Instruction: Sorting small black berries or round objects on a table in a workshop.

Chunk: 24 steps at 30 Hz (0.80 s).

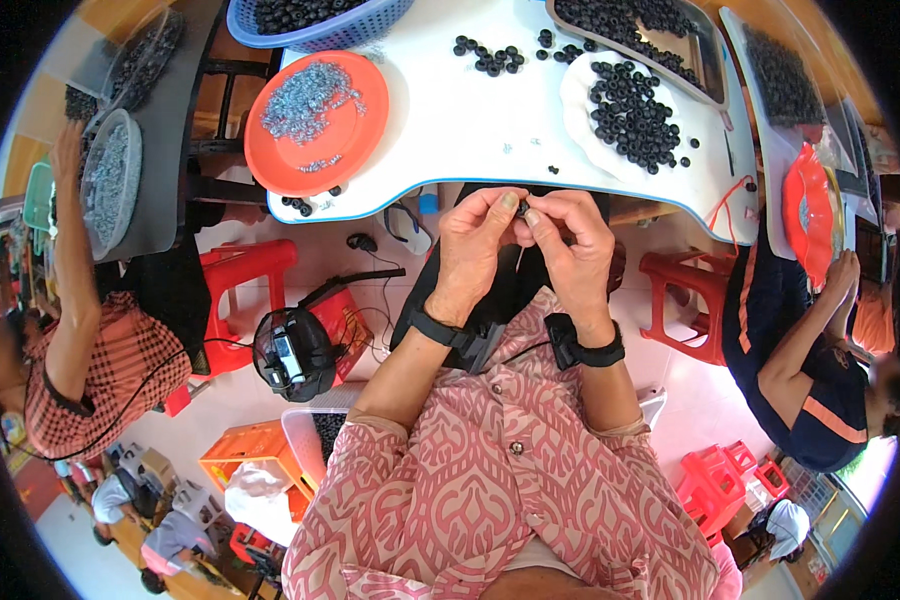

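Note:
My left hand (478,245) and my right hand (573,240) meet just below the near edge of the white table (470,120). Their fingertips pinch one small black ring (522,209) between them. Whether a second small part is held with it is hidden by the fingers. Both wrists carry black bands. An orange plate (270,150) with small silvery metal pieces (305,95) lies at the table's left. A heap of black rings (635,115) rests on a white sheet at the right.
Several loose black rings (486,57) lie mid-table. A blue basket (315,25) and a grey tray (705,60) of rings stand at the back. Co-workers sit at left (100,350) and right (810,370). Red stools (245,275) and a black headset (295,350) are below.

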Available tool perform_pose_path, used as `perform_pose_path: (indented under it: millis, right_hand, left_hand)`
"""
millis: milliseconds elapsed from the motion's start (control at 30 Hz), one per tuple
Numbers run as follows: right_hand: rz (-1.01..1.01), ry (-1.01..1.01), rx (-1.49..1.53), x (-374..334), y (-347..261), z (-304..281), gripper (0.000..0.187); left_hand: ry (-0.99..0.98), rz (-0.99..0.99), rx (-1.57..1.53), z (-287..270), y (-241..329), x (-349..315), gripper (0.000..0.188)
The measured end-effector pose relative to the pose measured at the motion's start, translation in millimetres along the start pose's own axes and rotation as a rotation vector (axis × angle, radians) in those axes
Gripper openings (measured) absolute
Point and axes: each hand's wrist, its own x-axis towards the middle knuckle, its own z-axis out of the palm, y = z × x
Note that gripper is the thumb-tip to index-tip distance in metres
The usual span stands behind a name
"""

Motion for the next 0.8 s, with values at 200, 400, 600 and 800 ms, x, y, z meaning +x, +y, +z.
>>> perform_pose_path:
  millis: [200, 400, 600, 800]
  right_hand:
    - [0.081, 0.021, 0.105, -1.3, 6.4, -1.8, 0.01]
    - [0.081, 0.01, 0.121, -0.8, 11.0, -2.2, 0.007]
    - [-0.093, 0.098, -0.305, 16.2, 15.2, -11.1, 0.012]
    - [-0.179, 0.158, -0.725, 29.7, 29.6, -7.8, 0.016]
  left_hand:
    - [-0.083, -0.073, -0.103, -4.1, -1.8, 1.4, 0.019]
    - [-0.081, -0.048, -0.017, -0.4, -1.9, -0.5, 0.017]
    - [-0.11, -0.075, -0.07, -5.0, 0.6, 2.9, 0.019]
    - [-0.123, -0.132, -0.134, -6.0, 1.1, 2.7, 0.022]
